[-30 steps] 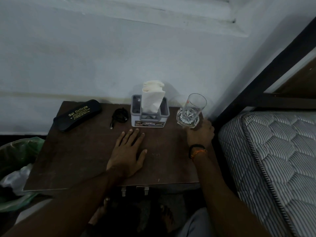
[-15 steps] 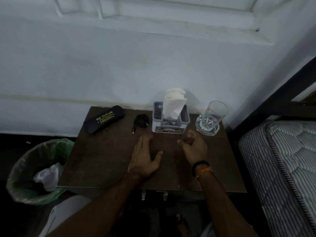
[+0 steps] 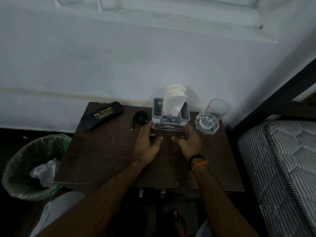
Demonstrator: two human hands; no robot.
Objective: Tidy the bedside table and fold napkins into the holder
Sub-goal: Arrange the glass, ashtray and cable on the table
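We count one napkin holder at the table's far edge, napkins upright inside. Our left hand and right hand, fingers relaxed apart, flank it; bare tabletop lies nearer.

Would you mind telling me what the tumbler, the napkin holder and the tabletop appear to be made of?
The tumbler looks like clear glass: see-through, with a thick faceted base. The napkin holder seems matte grey plastic, with a printed label in front. The tabletop looks like dark brown wood or laminate, scuffed and dull.

Matt wood table — clear glass.
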